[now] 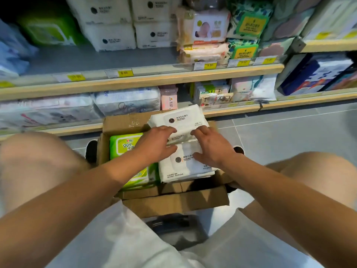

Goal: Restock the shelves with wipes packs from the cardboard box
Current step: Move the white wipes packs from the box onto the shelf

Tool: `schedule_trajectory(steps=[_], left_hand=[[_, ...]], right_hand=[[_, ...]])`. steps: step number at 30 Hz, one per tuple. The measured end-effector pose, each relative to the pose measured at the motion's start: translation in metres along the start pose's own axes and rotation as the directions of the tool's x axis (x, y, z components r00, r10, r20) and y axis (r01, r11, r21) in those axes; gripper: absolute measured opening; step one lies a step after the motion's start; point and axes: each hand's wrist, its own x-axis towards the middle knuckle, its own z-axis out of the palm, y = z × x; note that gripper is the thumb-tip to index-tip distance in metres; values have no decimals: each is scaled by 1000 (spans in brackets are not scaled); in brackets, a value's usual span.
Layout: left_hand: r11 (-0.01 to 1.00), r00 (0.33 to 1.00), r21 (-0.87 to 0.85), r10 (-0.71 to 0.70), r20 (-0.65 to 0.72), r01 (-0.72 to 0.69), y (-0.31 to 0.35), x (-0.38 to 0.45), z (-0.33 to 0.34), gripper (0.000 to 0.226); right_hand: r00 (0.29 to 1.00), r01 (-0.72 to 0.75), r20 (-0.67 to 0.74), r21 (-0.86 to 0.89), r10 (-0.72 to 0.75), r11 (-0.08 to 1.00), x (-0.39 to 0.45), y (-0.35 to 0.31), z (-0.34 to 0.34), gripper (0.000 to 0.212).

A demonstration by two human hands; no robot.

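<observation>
White pack (180, 118), centre of frame, tilted up out of the box (173, 202) with its far end raised above the rim. Soft film wrapper over a damp wad: by appearance light to moderate in weight, pliable, somewhat slick, not fragile; it will likely sag if lifted by one corner. Best hold is judged to be across the short ends or flat under the body, away from the label flap. Left hand (156, 144) lies over the pack's left near edge, fingers curled on it, thumb lower; right hand (210, 146) covers the right near edge, fingers bent over the wrapper. Each grip thus appears closed on this pack, though the fingertips are partly hidden. A second white pack (183, 167) lies flat below, just under both hands; green packs (125, 147) fill the box's left half. Box stands on grey tiled floor (280, 136) between the person's knees. Shelves (144, 80) cross the upper frame: matching white packs (116, 35) at upper left with bare shelf in front, mixed packs at upper right, yellow price tags (125, 73) along the edge.
</observation>
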Motion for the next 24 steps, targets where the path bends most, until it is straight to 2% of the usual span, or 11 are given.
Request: schedule_trajectory(steps=[5,12,16,21,24], left_hand=[[993,987,104,-66,148,51,-17,-19,17,80],[983,960,-90,-132,246,159,-21,-10,43,100],[987,976,-101,-101,192,122,-17,-11,44,85],[999,992,-40,16,122,-11,-12,-20,45,80],[995,991,58,70,110,-76,-10,-24,46,82]], right_hand=[[996,2,89,-38,1,999,-13,-5,13,77],[996,13,89,-47,-8,999,-13,-1,23,87],[992,57,120,-99,-44,993,-3,1,24,93],[937,77,348,-143,-22,987,15,-1,23,108],[872,13,489,6,-14,1000,25,-2,25,115]])
